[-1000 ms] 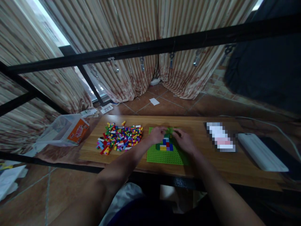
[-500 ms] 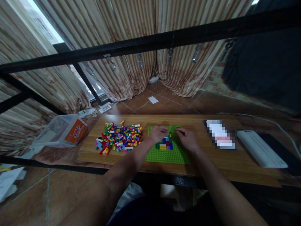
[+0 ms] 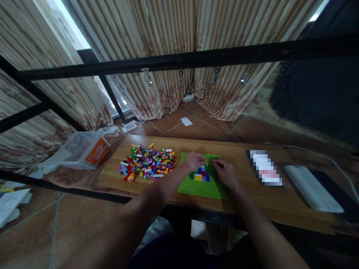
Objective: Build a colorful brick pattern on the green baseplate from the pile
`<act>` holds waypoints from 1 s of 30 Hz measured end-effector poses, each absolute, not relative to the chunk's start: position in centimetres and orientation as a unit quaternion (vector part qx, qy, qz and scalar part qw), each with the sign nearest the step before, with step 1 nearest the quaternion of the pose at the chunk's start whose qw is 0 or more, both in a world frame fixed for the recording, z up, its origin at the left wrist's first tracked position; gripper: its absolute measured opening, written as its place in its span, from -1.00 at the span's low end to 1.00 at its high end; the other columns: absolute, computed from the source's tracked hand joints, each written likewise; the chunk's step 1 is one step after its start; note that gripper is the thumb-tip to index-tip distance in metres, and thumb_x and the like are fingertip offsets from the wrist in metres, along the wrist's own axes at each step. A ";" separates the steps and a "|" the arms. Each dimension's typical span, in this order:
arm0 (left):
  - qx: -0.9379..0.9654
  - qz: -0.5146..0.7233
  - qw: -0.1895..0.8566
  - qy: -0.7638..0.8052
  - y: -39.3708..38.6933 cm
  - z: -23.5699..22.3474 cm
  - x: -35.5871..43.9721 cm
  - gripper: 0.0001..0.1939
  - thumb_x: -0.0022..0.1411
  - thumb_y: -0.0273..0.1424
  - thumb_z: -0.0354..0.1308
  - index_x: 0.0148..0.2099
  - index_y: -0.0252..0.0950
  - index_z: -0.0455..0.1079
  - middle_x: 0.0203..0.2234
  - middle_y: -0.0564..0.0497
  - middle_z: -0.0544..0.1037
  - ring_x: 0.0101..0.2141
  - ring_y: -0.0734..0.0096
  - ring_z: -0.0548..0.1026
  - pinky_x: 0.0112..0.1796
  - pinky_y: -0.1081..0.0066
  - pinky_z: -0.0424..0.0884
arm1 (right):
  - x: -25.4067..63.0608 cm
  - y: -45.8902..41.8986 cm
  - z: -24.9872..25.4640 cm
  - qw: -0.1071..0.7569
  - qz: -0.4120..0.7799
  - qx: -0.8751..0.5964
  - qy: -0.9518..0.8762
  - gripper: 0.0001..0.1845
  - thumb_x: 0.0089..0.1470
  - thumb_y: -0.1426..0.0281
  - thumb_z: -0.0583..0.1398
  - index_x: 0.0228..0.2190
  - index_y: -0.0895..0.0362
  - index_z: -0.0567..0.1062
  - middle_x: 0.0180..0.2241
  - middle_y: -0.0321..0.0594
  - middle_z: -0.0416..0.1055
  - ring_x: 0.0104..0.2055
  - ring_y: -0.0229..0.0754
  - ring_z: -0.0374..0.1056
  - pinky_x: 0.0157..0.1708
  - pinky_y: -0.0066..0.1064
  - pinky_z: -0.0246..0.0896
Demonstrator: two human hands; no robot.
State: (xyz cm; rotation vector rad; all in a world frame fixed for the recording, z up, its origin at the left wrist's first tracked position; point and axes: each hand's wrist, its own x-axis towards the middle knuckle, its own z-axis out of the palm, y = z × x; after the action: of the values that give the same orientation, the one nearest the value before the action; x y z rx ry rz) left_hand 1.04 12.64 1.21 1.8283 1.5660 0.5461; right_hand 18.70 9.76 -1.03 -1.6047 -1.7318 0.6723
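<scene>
A green studded baseplate (image 3: 190, 190) lies on the wooden table, bearing a small patch of toy bricks (image 3: 202, 175) in yellow, blue, red, white and green. Over the upper part of this patch is my left hand (image 3: 194, 161), its fingers drawn together and pointing right. My right hand (image 3: 226, 172) hovers by the plate's right side, with thumb and forefinger pinched. Anything between the fingertips of either hand is too small to make out. Left of the plate spreads a heap of loose bricks (image 3: 151, 163) in many colours.
A clear plastic box (image 3: 80, 151) with an orange label stands beyond the table's left end. To the right lie a phone (image 3: 266, 168) with a blurred screen and a long white device (image 3: 312, 188). A black metal bar (image 3: 174, 61) crosses behind the table, before curtains.
The whole view has shifted slightly, so things appear a little further right and lower. Both hands keep nearly the same place over the baseplate, and the brick patch looks unchanged.
</scene>
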 end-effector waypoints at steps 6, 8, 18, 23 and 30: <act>0.733 0.181 0.252 0.605 11.1 2.4 1.7 -0.82 0.17 -0.41 0.17 -0.19 -0.24 0.57 -0.26 -0.02 0.64 -0.20 0.32 0.56 -0.12 0.41 0.42 | 19.7 9.6 -1.4 0.318 0.258 -0.618 -0.671 -0.60 0.06 0.19 0.07 -0.24 0.13 0.59 -0.23 -0.09 0.56 -0.22 -0.06 0.45 -0.16 -0.23 0.30; 0.739 0.166 0.226 0.613 10.6 2.7 1.9 -0.81 0.19 -0.40 0.15 -0.18 -0.25 0.56 -0.25 -0.07 0.63 -0.17 0.27 0.55 -0.08 0.36 0.41 | 20.1 9.5 -1.6 0.309 0.252 -0.616 -0.679 -0.58 0.06 0.17 0.07 -0.23 0.13 0.58 -0.20 -0.08 0.56 -0.18 -0.05 0.45 -0.12 -0.22 0.29; 0.763 0.128 0.124 0.621 9.1 2.9 1.9 -0.65 0.27 -0.19 0.10 -0.16 -0.39 0.50 -0.26 -0.22 0.60 -0.15 0.21 0.54 0.02 0.25 0.34 | 20.5 9.2 -1.9 0.233 0.155 -0.579 -0.766 -0.55 0.12 0.18 -0.03 -0.22 0.15 0.55 -0.18 -0.04 0.49 -0.19 -0.04 0.42 -0.14 -0.21 0.28; 0.783 0.139 0.042 0.606 7.8 2.5 1.3 -0.68 0.26 -0.23 0.09 -0.15 -0.41 0.46 -0.25 -0.18 0.57 -0.12 0.20 0.49 0.00 0.23 0.35 | 20.6 9.6 -2.3 0.219 0.129 -0.573 -0.779 -0.56 0.12 0.19 -0.03 -0.25 0.14 0.54 -0.21 -0.05 0.47 -0.24 -0.06 0.41 -0.20 -0.23 0.29; 0.778 0.275 0.062 0.562 0.7 2.3 -3.8 -0.63 0.28 -0.32 0.02 0.10 -0.28 0.35 0.05 -0.15 0.43 0.05 0.15 0.35 0.08 0.16 0.27 | 21.1 9.9 -3.2 0.220 0.111 -0.566 -0.787 -0.58 0.09 0.16 -0.02 -0.27 0.10 0.53 -0.21 -0.07 0.45 -0.27 -0.05 0.42 -0.25 -0.23 0.32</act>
State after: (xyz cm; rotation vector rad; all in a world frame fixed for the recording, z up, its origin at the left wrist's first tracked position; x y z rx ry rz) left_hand -3.78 0.72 2.35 2.3529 1.6983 0.8313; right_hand 21.12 9.87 -3.20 -1.5639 -2.1757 0.3080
